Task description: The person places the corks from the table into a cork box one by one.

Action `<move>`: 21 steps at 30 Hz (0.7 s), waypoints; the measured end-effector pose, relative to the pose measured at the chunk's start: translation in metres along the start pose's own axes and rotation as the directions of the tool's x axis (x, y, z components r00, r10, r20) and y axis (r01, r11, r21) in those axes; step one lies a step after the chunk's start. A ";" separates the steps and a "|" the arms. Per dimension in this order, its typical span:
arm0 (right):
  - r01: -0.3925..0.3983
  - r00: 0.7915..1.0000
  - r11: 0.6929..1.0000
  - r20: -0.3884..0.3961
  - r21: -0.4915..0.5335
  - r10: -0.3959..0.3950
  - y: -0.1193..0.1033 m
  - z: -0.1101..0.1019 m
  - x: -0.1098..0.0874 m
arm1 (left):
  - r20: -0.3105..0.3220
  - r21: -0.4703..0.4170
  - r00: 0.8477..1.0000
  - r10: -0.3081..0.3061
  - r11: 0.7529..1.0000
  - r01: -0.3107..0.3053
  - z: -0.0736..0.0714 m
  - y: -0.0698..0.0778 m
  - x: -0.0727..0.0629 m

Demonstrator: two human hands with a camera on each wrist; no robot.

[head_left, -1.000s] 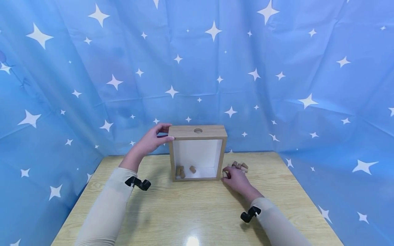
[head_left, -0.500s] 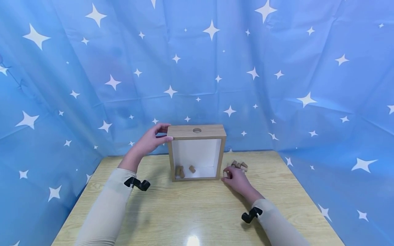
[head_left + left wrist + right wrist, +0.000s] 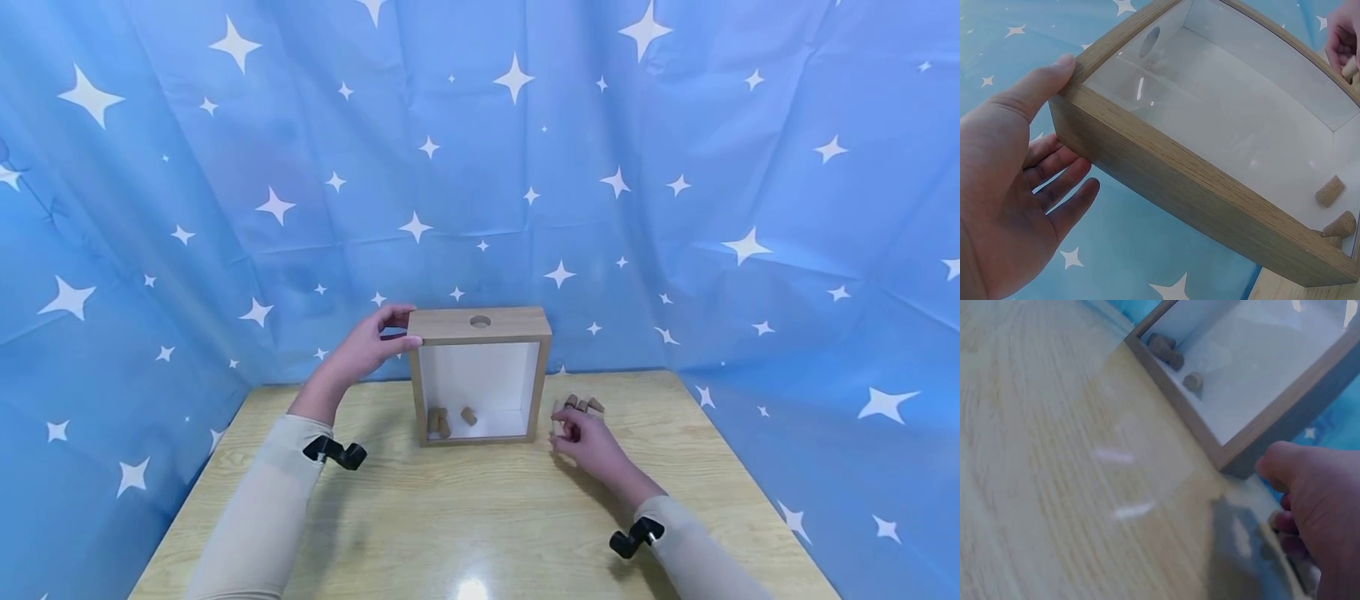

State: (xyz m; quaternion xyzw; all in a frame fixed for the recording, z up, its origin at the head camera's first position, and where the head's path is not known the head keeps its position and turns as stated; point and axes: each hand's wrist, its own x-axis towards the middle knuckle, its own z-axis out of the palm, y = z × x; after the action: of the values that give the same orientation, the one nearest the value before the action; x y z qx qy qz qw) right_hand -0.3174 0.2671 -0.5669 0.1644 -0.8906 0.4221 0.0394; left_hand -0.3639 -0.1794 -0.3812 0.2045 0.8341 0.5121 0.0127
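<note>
Left hand (image 3: pixel 362 346) is gripping a square brown wooden box (image 3: pixel 517 323), right hand (image 3: pixel 592 443) is pinching a stubby tan cork (image 3: pixel 1350 67) way down-right of its round hole (image 3: pixel 480 322).

Star-patterned blue curtain (image 3: pixel 480 183) behind a pale wood-grain table (image 3: pixel 420 508)

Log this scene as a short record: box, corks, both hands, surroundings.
box: wooden frame, upright on table
opening: round hole in top
corks_inside: three visible, at the bottom
corks_outside: several on table, right of box; count partly hidden by hand
left_hand: grips box's upper left corner, thumb in front
right_hand: pinches a cork, right of box
backdrop: blue cloth with white stars
</note>
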 end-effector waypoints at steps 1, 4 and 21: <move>0.000 1.000 1.000 -0.008 0.003 0.000 -0.002 -0.002 -0.001 | -0.001 0.000 1.000 0.001 1.000 -0.001 0.000 0.000 0.000; 0.028 0.999 1.000 -0.044 -0.011 -0.029 -0.011 -0.009 0.000 | -0.003 -0.001 1.000 0.003 1.000 -0.003 0.000 0.001 0.000; 0.238 0.940 0.970 -0.236 -0.059 -0.245 -0.067 -0.046 0.008 | -0.001 -0.011 1.000 0.004 1.000 -0.004 0.001 0.002 -0.002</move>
State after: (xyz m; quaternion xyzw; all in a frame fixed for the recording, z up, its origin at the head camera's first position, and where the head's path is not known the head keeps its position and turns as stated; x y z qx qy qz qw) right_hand -0.3062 0.2612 -0.4865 0.2191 -0.8584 0.4178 0.2015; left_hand -0.3608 -0.1786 -0.3802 0.2058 0.8309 0.5168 0.0122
